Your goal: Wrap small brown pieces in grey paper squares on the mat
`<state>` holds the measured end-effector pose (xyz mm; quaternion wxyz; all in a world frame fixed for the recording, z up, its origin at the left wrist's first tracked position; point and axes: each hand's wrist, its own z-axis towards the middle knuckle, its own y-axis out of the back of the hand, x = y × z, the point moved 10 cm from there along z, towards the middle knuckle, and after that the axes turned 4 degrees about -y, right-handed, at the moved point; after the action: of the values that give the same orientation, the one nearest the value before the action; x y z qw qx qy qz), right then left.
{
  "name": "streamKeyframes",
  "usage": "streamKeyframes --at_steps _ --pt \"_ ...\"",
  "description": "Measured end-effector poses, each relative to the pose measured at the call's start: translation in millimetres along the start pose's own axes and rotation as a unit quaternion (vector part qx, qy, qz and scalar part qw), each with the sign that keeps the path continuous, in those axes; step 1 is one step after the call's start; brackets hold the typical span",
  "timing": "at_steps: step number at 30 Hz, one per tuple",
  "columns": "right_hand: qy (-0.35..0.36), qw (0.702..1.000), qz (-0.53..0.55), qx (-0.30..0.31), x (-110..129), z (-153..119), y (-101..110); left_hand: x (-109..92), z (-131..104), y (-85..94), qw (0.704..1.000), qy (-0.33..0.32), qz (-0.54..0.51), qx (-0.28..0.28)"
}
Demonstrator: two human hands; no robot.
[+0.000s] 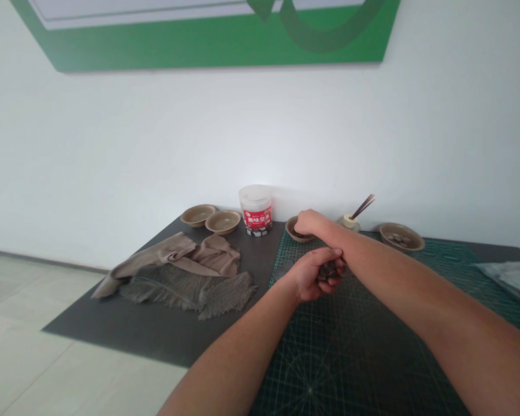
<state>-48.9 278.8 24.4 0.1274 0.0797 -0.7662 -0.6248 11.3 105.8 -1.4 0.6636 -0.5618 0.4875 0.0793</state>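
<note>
My left hand is curled palm-up around several small dark pieces, just under my right forearm and above the green cutting mat. My right hand reaches over the left one, with its fingers down inside a small brown bowl near the wall. The fingertips of the right hand are hidden in the bowl, so what they hold, if anything, does not show.
Two brown bowls stand at the back left, beside a red-labelled plastic tub. Crumpled brown cloth and grey cloth lie at left. Rightward are a reed diffuser, another bowl and a plastic bag.
</note>
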Motion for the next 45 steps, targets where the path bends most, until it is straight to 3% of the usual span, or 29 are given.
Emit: streamKeyframes --at_steps 13,28,40,45 --pt "-0.002 0.998 0.006 -0.061 -5 -6 24 1 0 -2.9 1.0 0.003 0.0 0.019" --pt "0.1 0.994 -0.035 -0.022 22 -10 -5 -1 0 1.4 1.0 -0.005 -0.016 0.006" --pt "0.115 0.993 -0.011 -0.03 20 -17 -7 -3 4 10.5 0.999 -0.02 -0.037 -0.03" --pt "0.111 0.992 0.014 -0.056 18 -20 6 -8 5 22.5 0.994 -0.046 -0.063 -0.077"
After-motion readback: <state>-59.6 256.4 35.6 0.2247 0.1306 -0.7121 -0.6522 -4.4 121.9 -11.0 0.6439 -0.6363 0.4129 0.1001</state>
